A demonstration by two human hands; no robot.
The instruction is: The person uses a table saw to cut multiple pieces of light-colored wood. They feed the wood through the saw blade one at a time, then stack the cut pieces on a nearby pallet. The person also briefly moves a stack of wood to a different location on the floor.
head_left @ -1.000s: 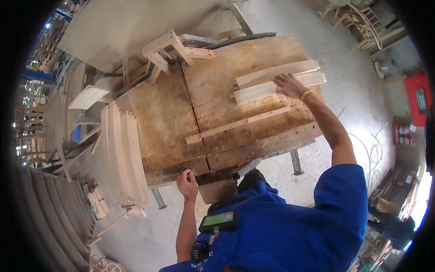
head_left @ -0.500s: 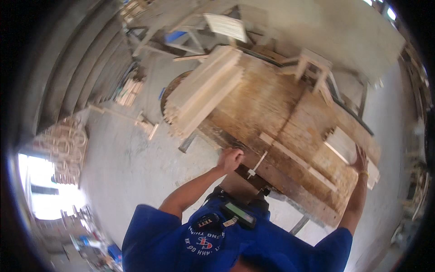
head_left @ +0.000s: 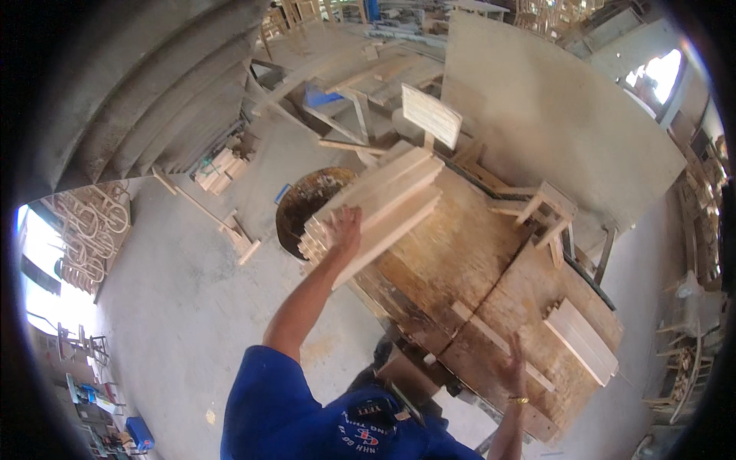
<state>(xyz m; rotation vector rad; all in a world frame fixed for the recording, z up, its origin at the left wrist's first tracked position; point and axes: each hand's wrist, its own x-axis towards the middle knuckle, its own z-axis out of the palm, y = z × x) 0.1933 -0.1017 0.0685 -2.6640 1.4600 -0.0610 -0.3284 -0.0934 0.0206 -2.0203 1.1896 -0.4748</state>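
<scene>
A tall stack of pale wooden strips [head_left: 391, 188] lies at the table's left end, its strip ends facing the near left. On top of it, near those ends, is my left hand [head_left: 343, 228], its fingers bent round a strip; the fingertips are partly hidden. My right hand [head_left: 514, 369] hovers over the table's near side with its fingers apart and nothing in them. Beside it a long narrow wooden guide strip [head_left: 491, 336] runs along the worn wooden table [head_left: 429, 253]. A smaller group of wooden strips [head_left: 580, 341] lies at the table's right end.
A dark round drum [head_left: 295, 207] stands beside the table's left end. Behind the table are a small wooden stand [head_left: 548, 207], a white board [head_left: 432, 115] and a large upright panel [head_left: 552, 115]. Bundled wood pieces [head_left: 221, 170] lie on the floor at the left.
My left hand has moved from the table's near edge up onto the tall stack. My right hand has left the smaller strips and moved inward. The view has shifted.
</scene>
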